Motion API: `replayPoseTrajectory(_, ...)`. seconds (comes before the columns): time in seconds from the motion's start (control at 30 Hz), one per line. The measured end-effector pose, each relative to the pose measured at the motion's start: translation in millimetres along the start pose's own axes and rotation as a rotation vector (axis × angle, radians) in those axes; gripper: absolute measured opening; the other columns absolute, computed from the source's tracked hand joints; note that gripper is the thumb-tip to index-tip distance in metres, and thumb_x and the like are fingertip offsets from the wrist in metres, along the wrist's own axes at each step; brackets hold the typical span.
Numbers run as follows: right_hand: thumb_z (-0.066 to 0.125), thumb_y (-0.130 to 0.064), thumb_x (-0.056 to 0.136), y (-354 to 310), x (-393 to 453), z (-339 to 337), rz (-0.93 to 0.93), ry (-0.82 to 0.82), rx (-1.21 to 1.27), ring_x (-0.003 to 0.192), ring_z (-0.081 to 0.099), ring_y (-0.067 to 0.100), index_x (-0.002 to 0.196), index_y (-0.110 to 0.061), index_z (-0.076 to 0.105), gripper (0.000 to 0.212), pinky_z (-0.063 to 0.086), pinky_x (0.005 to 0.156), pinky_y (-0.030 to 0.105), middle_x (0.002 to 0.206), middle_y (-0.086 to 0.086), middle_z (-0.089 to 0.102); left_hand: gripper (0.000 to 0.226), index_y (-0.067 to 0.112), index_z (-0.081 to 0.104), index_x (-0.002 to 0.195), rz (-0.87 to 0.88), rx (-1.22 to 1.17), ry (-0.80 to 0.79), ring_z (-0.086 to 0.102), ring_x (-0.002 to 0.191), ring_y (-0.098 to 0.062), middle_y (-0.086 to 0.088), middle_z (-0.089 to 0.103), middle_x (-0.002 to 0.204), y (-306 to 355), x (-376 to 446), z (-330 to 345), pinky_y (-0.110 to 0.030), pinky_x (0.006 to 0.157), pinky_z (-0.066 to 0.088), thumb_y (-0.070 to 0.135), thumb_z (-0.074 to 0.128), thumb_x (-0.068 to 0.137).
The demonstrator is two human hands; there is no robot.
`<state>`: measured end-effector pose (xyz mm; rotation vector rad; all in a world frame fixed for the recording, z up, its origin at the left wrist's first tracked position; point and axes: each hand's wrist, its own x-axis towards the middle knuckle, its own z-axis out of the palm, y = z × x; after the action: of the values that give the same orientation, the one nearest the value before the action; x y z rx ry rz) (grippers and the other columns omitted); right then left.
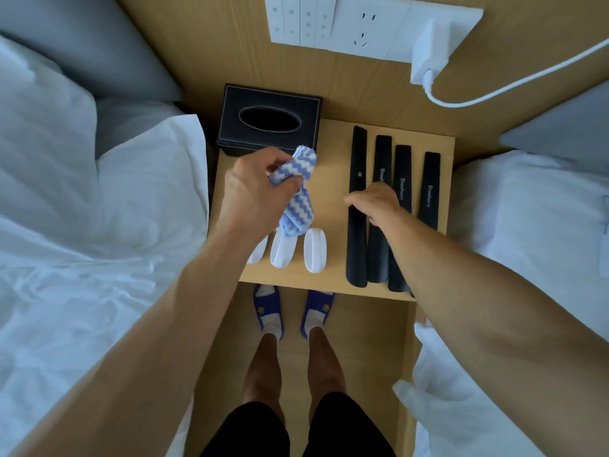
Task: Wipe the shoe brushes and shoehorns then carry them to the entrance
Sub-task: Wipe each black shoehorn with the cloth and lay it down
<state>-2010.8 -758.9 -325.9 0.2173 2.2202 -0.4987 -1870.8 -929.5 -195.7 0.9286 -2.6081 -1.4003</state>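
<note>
The left hand [255, 189] is raised over the left half of the wooden counter [329, 278], its fingers curled round a blue and white zigzag cloth [295, 192]. The cloth bunches out above the fist and hangs down below it, with its lower end just over the row of white shoe brushes [314, 249] that lie along the counter's near edge. Three brushes show: the leftmost is partly hidden behind the left forearm, the middle one is partly covered by the hanging cloth, and the right one lies in full view, apart from both hands.

The right hand [379, 201] reaches over the right half of the counter, palm down, fingers loosely bent and pointing left. It lies over the middle of the black shoehorns [357, 206], which rest side by side, long ends running from far to near. Whether its fingers actually grip a shoehorn or only rest on top cannot be told from this view. Four shoehorns show; the three on the right carry white lettering, and the right forearm crosses their near ends.

A black tissue box [268, 122] stands at the far left corner of the counter, just beyond the left hand. White bedding [82, 225] lies on either side. A white charger [428, 51] is plugged into the wall panel [329, 24] above.
</note>
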Motion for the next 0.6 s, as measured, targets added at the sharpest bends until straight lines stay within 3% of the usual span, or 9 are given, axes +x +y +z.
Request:
replayPoseTrajectory(0.13, 0.072, -0.026, 0.075, 5.0, -29.5, -27.5, 0.094, -0.157, 0.292, 0.084, 0.065, 0.018, 0.100, -0.014, 0.062, 0.029, 0.059, 0.071, 0.035, 0.092, 0.006, 0.066, 0.013, 0.032, 0.061, 0.094, 0.049, -0.003, 0.001, 0.058, 0.074, 0.019, 0.022, 0.059, 0.080, 17.2, -6.3, -11.8, 0.002, 0.053, 0.040, 0.025, 0.070, 0.088)
replayPoseTrajectory(0.23, 0.069, -0.019, 0.080, 9.8, -64.6, -48.6, 0.088, -0.295, 0.466, 0.092, 0.073, 0.025, 0.100, -0.010, 0.069, 0.022, 0.062, 0.076, 0.047, 0.099, 0.012, 0.075, 0.013, 0.033, 0.063, 0.093, 0.091, -0.001, -0.006, 0.060, 0.074, 0.009, 0.018, 0.063, 0.081, 33.6, -13.1, -24.4, -0.001, 0.054, 0.041, 0.023, 0.069, 0.087)
replayPoseTrajectory(0.4, 0.062, -0.018, 0.093, 17.0, -133.3, -73.1, -0.090, -0.446, 0.743, 0.099, 0.075, 0.030, 0.117, -0.007, 0.061, 0.026, 0.057, 0.091, 0.055, 0.111, 0.018, 0.074, 0.013, 0.028, 0.067, 0.095, 0.159, -0.018, -0.003, 0.064, 0.078, -0.002, 0.014, 0.065, 0.084, 60.0, -26.1, -48.2, -0.016, 0.062, 0.046, 0.020, 0.070, 0.085)
replayPoseTrajectory(0.6, 0.053, -0.011, 0.095, 5.1, -199.4, -92.4, -0.326, -0.660, 0.985, 0.117, 0.066, 0.040, 0.135, -0.009, 0.054, 0.040, 0.057, 0.089, 0.052, 0.128, 0.026, 0.064, 0.016, 0.028, 0.070, 0.094, 0.220, -0.100, 0.064, 0.065, 0.077, -0.006, 0.014, 0.068, 0.081, 99.3, -41.3, -81.1, -0.026, 0.065, 0.050, 0.017, 0.071, 0.083)
